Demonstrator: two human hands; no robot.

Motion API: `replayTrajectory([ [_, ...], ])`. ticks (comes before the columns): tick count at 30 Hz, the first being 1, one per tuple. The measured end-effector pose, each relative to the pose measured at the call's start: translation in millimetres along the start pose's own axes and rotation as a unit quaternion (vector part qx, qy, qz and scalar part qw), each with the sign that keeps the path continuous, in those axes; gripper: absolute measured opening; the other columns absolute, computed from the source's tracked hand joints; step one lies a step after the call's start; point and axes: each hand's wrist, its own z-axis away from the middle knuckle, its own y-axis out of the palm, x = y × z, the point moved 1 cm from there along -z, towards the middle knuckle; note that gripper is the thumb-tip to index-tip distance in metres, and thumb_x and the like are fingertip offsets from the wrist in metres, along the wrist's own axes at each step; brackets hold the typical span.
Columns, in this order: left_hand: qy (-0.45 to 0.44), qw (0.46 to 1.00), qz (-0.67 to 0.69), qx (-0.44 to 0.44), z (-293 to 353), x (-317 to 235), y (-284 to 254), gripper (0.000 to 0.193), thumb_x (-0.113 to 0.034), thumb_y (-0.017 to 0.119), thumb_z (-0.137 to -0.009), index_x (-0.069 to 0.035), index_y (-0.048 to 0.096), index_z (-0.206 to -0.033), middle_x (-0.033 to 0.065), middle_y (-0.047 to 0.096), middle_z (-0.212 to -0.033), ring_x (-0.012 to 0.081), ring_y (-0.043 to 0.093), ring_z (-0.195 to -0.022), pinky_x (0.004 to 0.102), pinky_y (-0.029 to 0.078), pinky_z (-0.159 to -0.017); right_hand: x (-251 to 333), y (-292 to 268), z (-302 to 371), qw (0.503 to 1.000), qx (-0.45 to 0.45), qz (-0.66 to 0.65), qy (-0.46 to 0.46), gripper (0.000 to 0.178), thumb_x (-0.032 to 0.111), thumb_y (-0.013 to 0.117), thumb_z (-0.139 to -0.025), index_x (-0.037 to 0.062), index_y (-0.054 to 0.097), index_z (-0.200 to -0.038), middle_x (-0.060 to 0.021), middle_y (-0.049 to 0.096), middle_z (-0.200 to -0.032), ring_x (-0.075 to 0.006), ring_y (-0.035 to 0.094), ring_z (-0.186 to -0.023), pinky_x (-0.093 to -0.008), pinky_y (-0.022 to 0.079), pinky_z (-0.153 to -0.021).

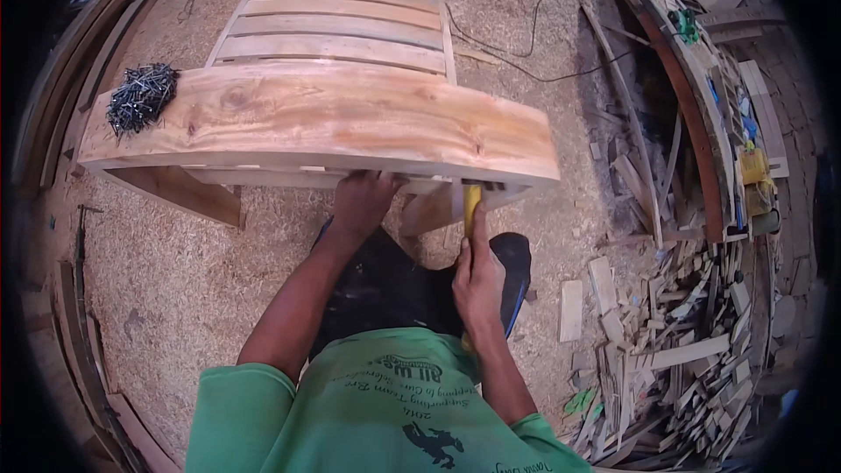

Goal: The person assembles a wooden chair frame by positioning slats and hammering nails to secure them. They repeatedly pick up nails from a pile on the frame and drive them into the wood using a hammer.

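A big wooden plank [333,123] lay flat across the top of a wooden frame, in the middle of the picture. The left hand [363,200] reached up under the front edge of the plank. Its fingers were tucked under the wood, so I cannot tell if they held anything. The right hand [477,280] was just beside it. Its fingers were wrapped tight around a tool with a yellow handle [471,206], and the top of the tool went up under the plank, out of sight. A pile of dark nails [140,98] sat on the left end of the plank. Behind the plank was a slatted wooden seat [337,31]. Sawdust covered the floor [175,271]. A heap of wood scraps [674,359] lay on the right.
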Motion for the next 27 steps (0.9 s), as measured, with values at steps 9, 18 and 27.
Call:
replayTrajectory([
  [9,-0.003,1.0,-0.021,0.011,-2,7,8,0.026,-0.044,0.08,-0.095,-0.019,0.077,-0.102,0.0057,0.074,-0.085,0.0296,0.076,-0.072,0.0446,0.061,-0.056,7,-3,-11,1.0,-0.002,-0.006,0.005,0.068,0.002,0.052,-0.11,0.0134,0.033,-0.174,-0.0303,0.075,-0.108,-0.0457,0.073,-0.085,-0.0503,0.057,-0.077],
  [18,-0.004,1.0,0.001,0.013,-4,8,4,0.023,-0.039,0.082,-0.093,-0.022,0.073,-0.105,0.004,0.073,-0.094,0.0281,0.076,-0.077,0.0456,0.062,-0.061,-4,11,2,0.988,-0.127,-0.028,-0.077,0.066,0.004,0.052,-0.11,0.0146,0.034,-0.174,-0.0314,0.074,-0.109,-0.0491,0.071,-0.084,-0.0517,0.056,-0.072],
  [27,0.018,0.999,0.012,0.031,-7,9,-1,0.018,-0.034,0.078,-0.096,-0.019,0.07,-0.103,0.0049,0.07,-0.094,0.029,0.076,-0.079,0.0447,0.063,-0.068,-15,15,2,0.998,-0.049,-0.021,-0.017,0.071,0.008,0.054,-0.111,0.0194,0.029,-0.176,-0.0338,0.071,-0.106,-0.0521,0.072,-0.084,-0.0566,0.055,-0.072],
])
